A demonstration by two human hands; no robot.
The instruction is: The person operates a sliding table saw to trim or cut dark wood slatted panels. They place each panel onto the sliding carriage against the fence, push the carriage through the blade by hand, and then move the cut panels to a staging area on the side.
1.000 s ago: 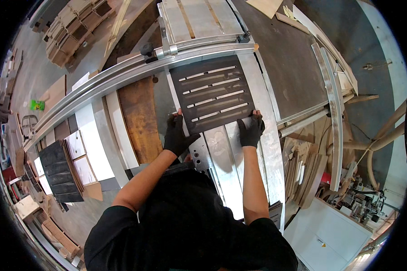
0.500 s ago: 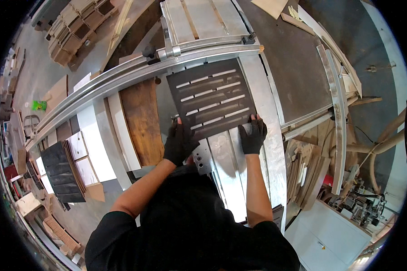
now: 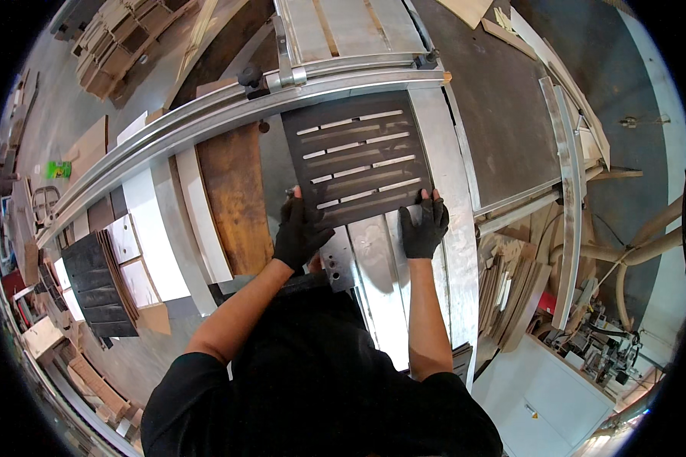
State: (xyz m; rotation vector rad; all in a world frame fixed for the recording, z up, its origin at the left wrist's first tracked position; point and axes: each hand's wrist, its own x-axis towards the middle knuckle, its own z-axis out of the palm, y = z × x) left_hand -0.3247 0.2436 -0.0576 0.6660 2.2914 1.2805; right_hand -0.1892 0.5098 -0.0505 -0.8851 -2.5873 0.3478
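Observation:
A dark panel [image 3: 366, 165] with rows of long slots lies flat on the metal bed of a sliding table saw, its far edge against or very close to the long metal fence [image 3: 343, 88]. My left hand [image 3: 300, 236], in a black glove with a bare fingertip showing, is at the panel's near left corner, fingers stretched out. At the near right corner, my right hand [image 3: 424, 227], gloved the same way, rests with thumb and fingers spread against the edge. Neither hand wraps round the panel.
A brown wooden board [image 3: 236, 202] sits left of the panel. Further left stands a stack of black slotted panels [image 3: 99, 286]. A dark side table [image 3: 495, 114] extends on the right, with wood offcuts [image 3: 507, 293] below it. A white cabinet [image 3: 545, 392] stands at the lower right.
The panel has slid slightly away from me and turned a little, now lying squarer along the fence. Both hands have moved forward with it, and the view has shifted slightly.

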